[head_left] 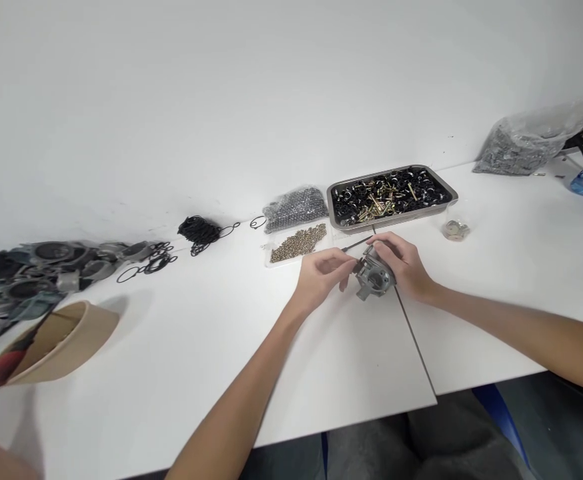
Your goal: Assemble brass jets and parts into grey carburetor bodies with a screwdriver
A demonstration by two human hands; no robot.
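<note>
A small grey metal carburetor body point(374, 279) rests just above the white table point(211, 347), held between both hands. My right hand point(405, 265) is wrapped round its right side, fingers curled over the top. My left hand point(321, 275) pinches a thin dark rod-like tool point(356, 245) whose tip points up and right over the part; its fingers touch the part's left side.
Behind my hands stand a metal tray point(441, 184) of black and brass parts, a bag of grey pieces point(295, 208) and a pile of brass pieces point(299, 243). Black O-rings point(199, 232) and grey castings point(26, 273) lie left, by a tan bowl point(66, 347). A plastic bag point(531, 141) sits far right.
</note>
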